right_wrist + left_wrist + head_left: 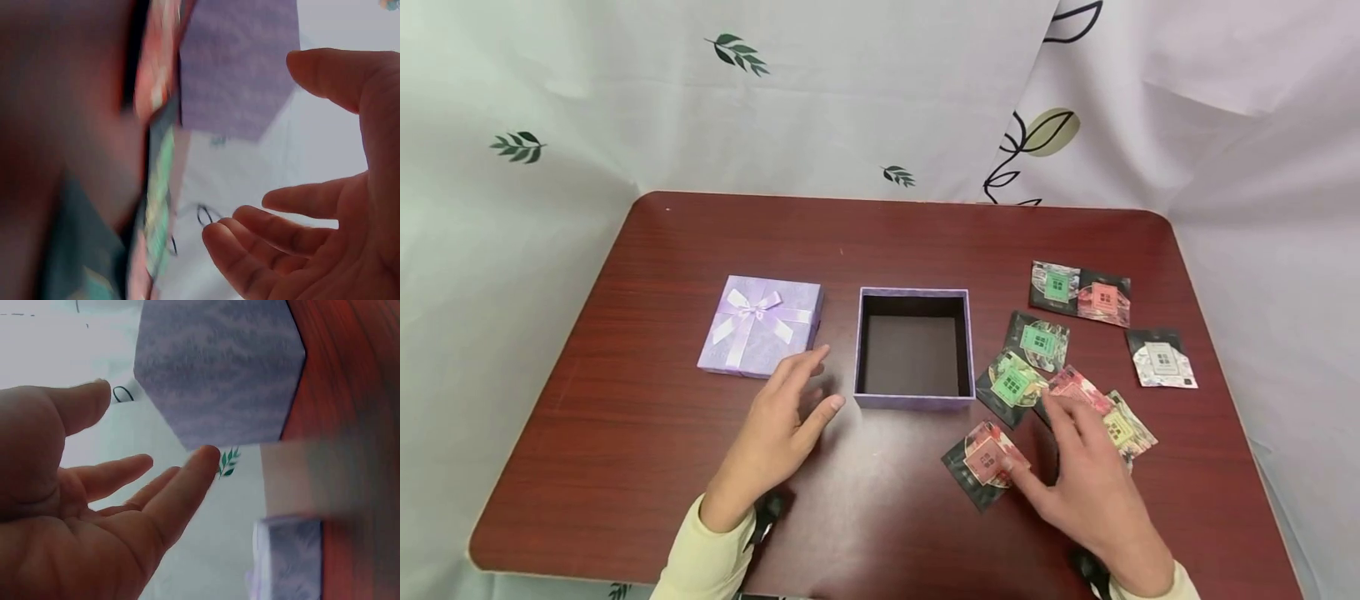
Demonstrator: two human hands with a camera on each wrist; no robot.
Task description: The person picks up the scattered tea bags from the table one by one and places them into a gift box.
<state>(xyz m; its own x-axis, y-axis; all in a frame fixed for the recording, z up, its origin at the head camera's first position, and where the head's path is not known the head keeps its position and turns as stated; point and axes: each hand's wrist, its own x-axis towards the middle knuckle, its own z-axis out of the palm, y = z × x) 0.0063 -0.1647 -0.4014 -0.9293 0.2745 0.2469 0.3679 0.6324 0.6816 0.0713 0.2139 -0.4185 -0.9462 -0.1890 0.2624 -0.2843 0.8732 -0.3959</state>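
Observation:
A lilac box base (914, 402) stands uncovered at mid-table, its dark inside bare. To its left lies the lilac lid (775, 354) with a ribbon bow. My left hand (775, 433) hovers between lid and base, fingers extended, holding nothing. Over several square packets hangs my right hand (1090, 483), its fingers loosely spread and nothing in its grasp. By the right thumb is a red-labelled packet (985, 458); another red-labelled packet (1075, 386) is partly hidden under the fingers. Two green-labelled packets, one upper (1039, 340) and one lower (1011, 385), lie beside the box.
A yellow-labelled packet (1123, 425) lies right of the right hand. Farther back are a joined-looking green and red pair (1105, 297) and a white-labelled packet (1162, 358). The dark red table (625, 467) meets a pale leaf-print cloth (850, 100) at its far edge.

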